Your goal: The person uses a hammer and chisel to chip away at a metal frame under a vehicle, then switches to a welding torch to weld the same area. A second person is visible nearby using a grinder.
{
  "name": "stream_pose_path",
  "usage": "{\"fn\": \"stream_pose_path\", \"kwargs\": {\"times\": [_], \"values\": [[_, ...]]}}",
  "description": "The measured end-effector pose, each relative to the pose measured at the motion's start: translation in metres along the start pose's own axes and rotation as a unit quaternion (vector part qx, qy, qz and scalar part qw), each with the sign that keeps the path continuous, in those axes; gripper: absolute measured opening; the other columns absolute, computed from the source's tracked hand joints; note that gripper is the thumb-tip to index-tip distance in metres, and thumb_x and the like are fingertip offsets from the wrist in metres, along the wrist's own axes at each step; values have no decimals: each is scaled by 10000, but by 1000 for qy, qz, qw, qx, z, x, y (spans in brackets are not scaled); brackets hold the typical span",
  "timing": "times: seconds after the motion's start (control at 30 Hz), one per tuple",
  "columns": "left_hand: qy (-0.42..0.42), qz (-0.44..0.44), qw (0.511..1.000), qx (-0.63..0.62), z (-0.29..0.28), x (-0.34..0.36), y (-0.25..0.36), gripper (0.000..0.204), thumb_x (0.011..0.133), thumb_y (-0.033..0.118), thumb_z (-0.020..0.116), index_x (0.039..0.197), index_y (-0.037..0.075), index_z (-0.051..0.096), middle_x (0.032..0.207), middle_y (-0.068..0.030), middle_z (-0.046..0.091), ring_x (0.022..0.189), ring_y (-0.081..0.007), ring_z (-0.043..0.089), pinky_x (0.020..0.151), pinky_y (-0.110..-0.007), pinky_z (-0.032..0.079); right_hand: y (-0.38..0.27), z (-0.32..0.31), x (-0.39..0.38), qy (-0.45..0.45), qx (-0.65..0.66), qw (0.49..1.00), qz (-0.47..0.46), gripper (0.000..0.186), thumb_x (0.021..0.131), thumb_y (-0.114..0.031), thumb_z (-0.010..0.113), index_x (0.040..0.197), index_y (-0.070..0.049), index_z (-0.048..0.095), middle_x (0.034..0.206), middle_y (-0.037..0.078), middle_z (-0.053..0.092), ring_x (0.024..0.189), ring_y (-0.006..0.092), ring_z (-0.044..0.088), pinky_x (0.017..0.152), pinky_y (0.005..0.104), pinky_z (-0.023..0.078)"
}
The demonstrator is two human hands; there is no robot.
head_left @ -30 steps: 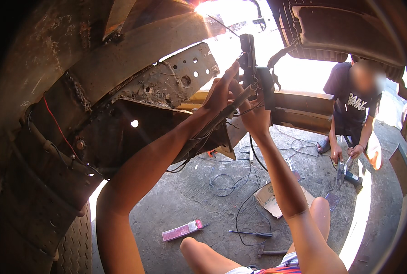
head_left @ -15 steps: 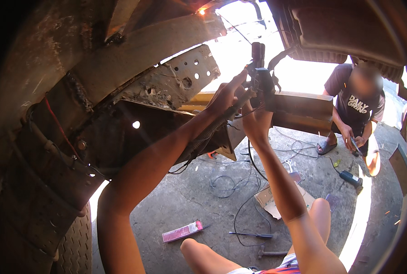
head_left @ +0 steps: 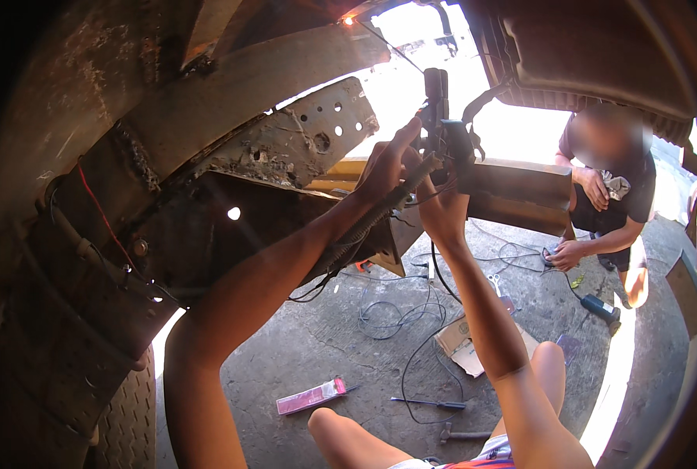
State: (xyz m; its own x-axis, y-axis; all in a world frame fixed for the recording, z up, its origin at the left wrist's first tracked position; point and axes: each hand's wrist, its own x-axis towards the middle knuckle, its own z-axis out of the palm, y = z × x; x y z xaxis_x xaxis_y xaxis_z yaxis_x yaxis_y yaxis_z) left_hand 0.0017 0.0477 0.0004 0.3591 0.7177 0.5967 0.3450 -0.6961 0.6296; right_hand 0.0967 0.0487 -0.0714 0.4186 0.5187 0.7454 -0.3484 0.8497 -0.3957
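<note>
Upper centre: left hand [head_left: 383, 167], right hand [head_left: 441, 205] at black part [head_left: 436, 98] (cannot tell if clamped); probably stiff, best held by sides.

Floor [head_left: 247, 375]: grey concrete, surface marked, mostly in shade. A narrow strip of sunlight [head_left: 610, 391] crosses its right side. Strong white daylight [head_left: 516, 129] overexposes the background beyond. Dark, rust-marked metal structure [head_left: 59, 133] encloses the left side.

black elongated part [head_left: 436, 84]: upright | dark ribbed conduit [head_left: 402, 190]: slanting, upper end near it
</note>
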Motion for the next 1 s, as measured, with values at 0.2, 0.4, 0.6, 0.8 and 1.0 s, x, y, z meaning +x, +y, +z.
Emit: {"fn": "stream_pose_path", "kwargs": {"times": [0.2, 0.4, 0.6, 0.8, 1.0], "values": [[-60, 77, 989, 113, -13, 3, -19, 666, 939, 157, 643, 1492, 35, 293, 901, -80, 608, 762, -102, 603, 643, -275, 493, -7, 2, 4, -24, -30, 999, -13, 397, 847, -149, 740, 1178, 0, 580, 840, 76, 684, 740, 133, 670, 641, 278, 532], [-25, 257, 960, 109, -16, 3, -38, 664, 898, 56, 675, 1463, 33, 327, 877, -58, 597, 763, -91, 580, 872, -332, 533, -9, 6, 3, -33, -18, 999, -3, 350, 860, -201, 749, 1109, 2, 610, 837, 73, 688, 732, 132, 678, 630, 269, 531], [-14, 169, 982, 82, -11, 5, -27, 701, 882, 47, 688, 1477, 49, 318, 833, -36, 597, 727, -82, 574, 964, -386, 510, -10, 8, 4, -33, -11, 999, 10, 333, 860, -225, 754, 1059, 7, 623, 823, 70, 688, 731, 129, 681, 627, 271, 534], [26, -3, 997, -69, -8, 2, -11, 483, 932, 498, 466, 923, 34, 602, 624, -19, 617, 623, -84, 587, 765, -304, 499, -6, 11, 6, -34, 20, 999, 12, 349, 858, -230, 756, 1067, 4, 604, 819, 79, 682, 731, 133, 683, 628, 268, 536], [53, 17, 995, -77, -7, 3, -8, 506, 924, 518, 465, 800, 48, 602, 537, -22, 575, 617, -82, 581, 770, -322, 494, -2, 8, 9, -95, -43, 994, 12, 558, 898, -129, 679, 1366, 5, 406, 1072, 101, 598, 876, 136, 653, 643, 233, 606]]}}
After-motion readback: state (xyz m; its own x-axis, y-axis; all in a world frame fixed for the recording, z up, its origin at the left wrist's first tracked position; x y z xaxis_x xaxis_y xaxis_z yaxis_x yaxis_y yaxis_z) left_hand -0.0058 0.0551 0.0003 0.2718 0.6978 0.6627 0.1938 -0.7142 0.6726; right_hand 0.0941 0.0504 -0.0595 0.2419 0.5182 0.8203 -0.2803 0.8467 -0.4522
